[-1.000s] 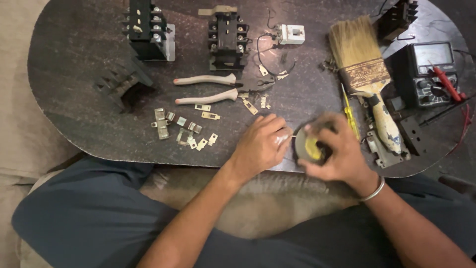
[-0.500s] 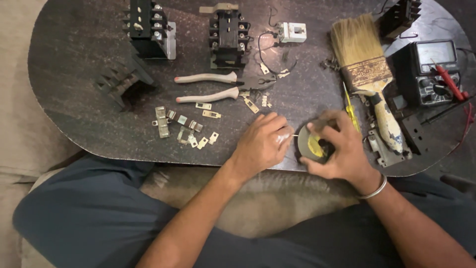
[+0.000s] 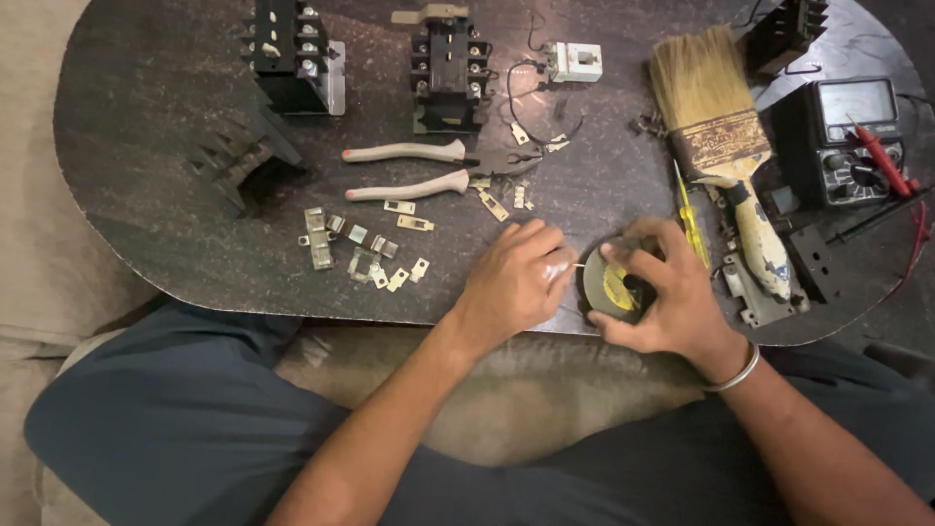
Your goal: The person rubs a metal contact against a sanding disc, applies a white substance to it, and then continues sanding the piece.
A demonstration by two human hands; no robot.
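Note:
My right hand [image 3: 667, 292] grips a round grey spool with a yellow centre [image 3: 612, 285] at the near edge of the dark oval table [image 3: 146, 166]. My left hand [image 3: 516, 278] sits just left of the spool, fingers curled, pinching a thin light strand that runs from the spool. What lies under my left palm is hidden. A metal bangle [image 3: 735, 370] is on my right wrist.
Pliers with pale handles [image 3: 409, 168] lie mid-table, with several small metal clips [image 3: 365, 251] in front of them. Black electrical blocks [image 3: 292, 49] [image 3: 448, 63] stand at the back. A wide paintbrush [image 3: 721, 146], a yellow screwdriver [image 3: 691, 219] and a multimeter [image 3: 847, 136] lie on the right.
Both hands stay on the spool near the table's edge; my left fingers have shifted slightly at the strand. Nothing else on the table has moved.

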